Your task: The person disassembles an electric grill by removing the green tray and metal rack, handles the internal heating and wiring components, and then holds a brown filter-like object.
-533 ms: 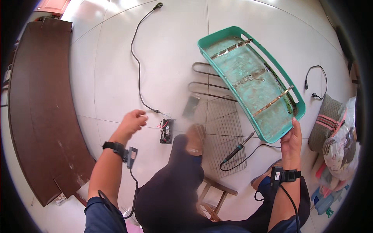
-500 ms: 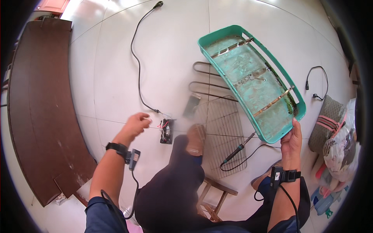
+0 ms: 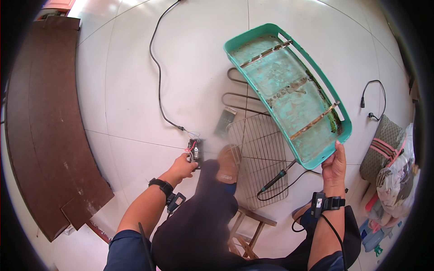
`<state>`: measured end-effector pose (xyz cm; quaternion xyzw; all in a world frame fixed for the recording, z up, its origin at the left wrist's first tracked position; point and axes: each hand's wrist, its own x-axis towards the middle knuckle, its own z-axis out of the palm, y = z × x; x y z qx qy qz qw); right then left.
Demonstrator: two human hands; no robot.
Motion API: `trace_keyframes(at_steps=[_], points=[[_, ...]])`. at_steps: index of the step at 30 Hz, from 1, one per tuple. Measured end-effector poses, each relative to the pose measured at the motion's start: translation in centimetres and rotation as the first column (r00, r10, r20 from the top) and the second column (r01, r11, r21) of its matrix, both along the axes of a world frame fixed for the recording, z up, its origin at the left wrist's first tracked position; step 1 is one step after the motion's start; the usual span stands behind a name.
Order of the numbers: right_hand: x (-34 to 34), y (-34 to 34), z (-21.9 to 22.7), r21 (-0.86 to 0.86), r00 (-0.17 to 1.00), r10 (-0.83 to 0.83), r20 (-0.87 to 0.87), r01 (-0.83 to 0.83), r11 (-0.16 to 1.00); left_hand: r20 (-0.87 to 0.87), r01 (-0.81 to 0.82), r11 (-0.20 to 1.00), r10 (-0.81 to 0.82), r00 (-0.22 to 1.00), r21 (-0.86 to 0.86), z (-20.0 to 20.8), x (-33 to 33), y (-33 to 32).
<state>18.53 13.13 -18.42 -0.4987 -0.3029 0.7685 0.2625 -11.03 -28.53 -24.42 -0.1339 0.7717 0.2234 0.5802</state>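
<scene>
At the right, a green oblong tray (image 3: 289,97) with a stained inside and metal strips across it is held up and tilted. My right hand (image 3: 334,166) grips its near end, thumb over the rim. A small black electrical box (image 3: 196,147) with red and white wires showing lies on the floor left of centre. My left hand (image 3: 183,168) has its fingers closed on the near left edge of that box. Thin bare wires run from the box to a black power cord (image 3: 159,86), which stretches away across the floor.
Under the tray lie a wire grill rack (image 3: 260,144) and a bent heating element (image 3: 242,100). A soldering iron (image 3: 273,179) rests across the rack. Nearby are a dark flat plate (image 3: 225,121), a wooden stool (image 3: 257,219), a short cord (image 3: 382,88), bags (image 3: 398,174) and a brown board (image 3: 49,117).
My left hand has come down and right onto the black box, where it was apart from it before. The tray has shifted slightly left, still in my right hand.
</scene>
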Motion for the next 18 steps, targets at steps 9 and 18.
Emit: trace_keyframes(at_steps=[9,18], points=[[0.7,-2.4,-4.4,-0.143,0.995,-0.096,0.017,0.098,0.985,0.187,-0.245,0.936,0.201,0.962,0.253,2.4,-1.2,1.4],[1.9,-1.0,-4.8,-0.297,0.978,-0.137,0.155,0.179,0.938,0.313,-0.144,0.793,-0.061,0.948,0.592,15.8,-5.1,11.5]])
